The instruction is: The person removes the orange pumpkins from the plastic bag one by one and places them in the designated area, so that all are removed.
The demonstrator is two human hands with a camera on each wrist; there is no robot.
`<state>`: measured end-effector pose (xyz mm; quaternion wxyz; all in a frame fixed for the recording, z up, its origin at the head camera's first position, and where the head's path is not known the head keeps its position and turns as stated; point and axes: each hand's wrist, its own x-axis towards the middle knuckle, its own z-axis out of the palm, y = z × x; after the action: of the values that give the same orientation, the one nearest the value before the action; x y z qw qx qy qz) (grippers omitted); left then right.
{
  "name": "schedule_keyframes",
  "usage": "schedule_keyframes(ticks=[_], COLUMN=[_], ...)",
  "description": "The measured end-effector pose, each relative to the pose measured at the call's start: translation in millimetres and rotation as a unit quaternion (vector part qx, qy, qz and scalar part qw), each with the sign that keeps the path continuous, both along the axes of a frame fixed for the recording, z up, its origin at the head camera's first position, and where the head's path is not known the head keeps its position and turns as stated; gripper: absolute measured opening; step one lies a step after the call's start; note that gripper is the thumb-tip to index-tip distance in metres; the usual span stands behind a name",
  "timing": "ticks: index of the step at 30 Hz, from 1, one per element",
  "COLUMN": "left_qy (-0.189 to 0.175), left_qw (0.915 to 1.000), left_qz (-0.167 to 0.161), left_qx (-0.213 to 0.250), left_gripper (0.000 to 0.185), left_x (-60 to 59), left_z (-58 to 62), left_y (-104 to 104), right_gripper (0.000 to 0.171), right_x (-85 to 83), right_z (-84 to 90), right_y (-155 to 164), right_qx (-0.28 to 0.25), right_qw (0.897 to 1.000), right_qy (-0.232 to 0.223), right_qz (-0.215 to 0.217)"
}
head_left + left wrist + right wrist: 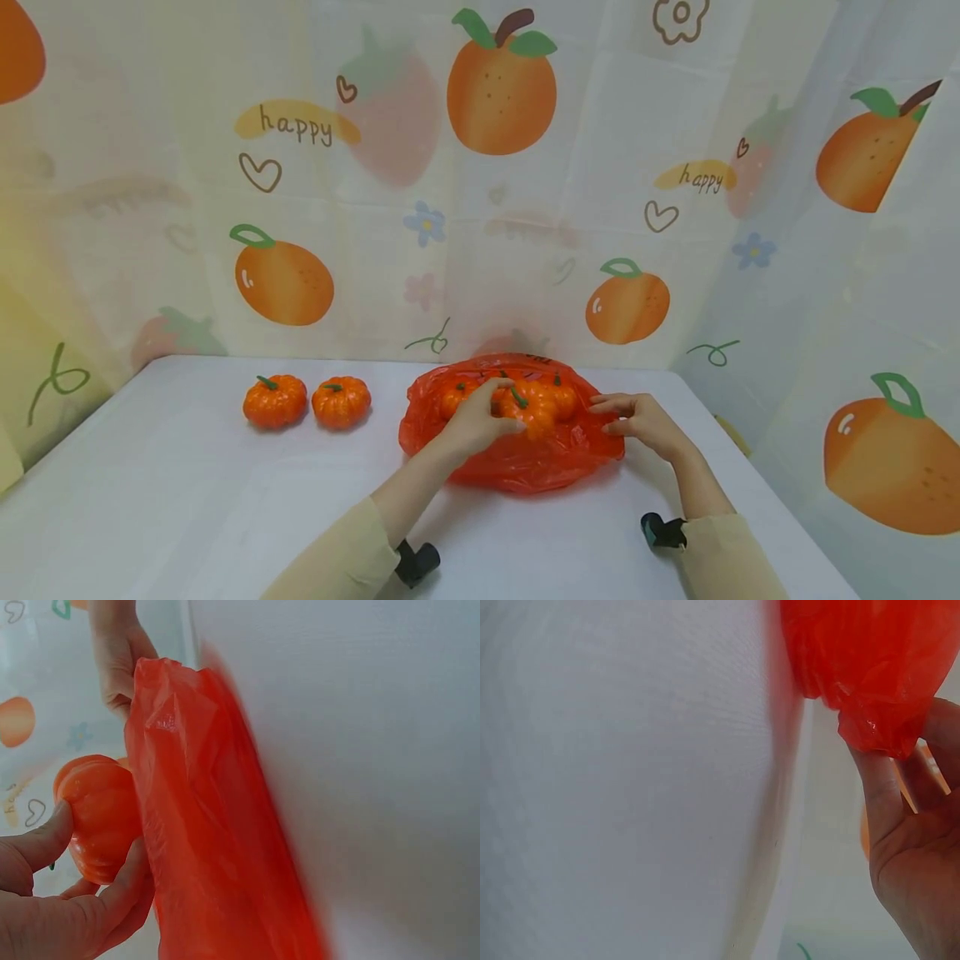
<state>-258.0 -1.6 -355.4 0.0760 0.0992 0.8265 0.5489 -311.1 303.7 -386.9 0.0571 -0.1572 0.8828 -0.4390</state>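
Note:
My left hand [474, 425] grips a small orange toy pumpkin [538, 414] over the mouth of a red plastic bag [517, 475]. In the left wrist view, thumb and fingers lie on either side of that pumpkin [105, 817], its ribbed skin close against the bag [202, 810]. Several more orange pumpkins [567, 397] with dark green stems sit inside the bag, partly hidden by the hand and the held pumpkin. At the bag's right side, my right hand [647, 425] holds its rim; the right wrist view has the crumpled plastic [881, 724] between thumb and fingers.
Two pumpkins, one at the far left [275, 402] and another beside it [342, 403], stand on the white table [187, 500]. A fruit-printed curtain [517, 200] hangs behind the table and along its sides. Black devices [417, 563] are at both wrists.

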Motion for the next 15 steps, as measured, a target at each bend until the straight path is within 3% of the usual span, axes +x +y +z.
schedule_keyframes(ticks=[15], left_qy=[0.016], left_qw=[0.9998], left_qz=[0.002], left_qx=[-0.006], left_gripper=[0.060], left_x=[3.0], left_z=[9.3], left_y=[-16], right_gripper=[0.036], right_x=[0.1], right_z=[-0.5], right_y=[1], right_qx=[0.000], right_qw=[1.000], right_qy=[0.000], right_qz=[0.000])
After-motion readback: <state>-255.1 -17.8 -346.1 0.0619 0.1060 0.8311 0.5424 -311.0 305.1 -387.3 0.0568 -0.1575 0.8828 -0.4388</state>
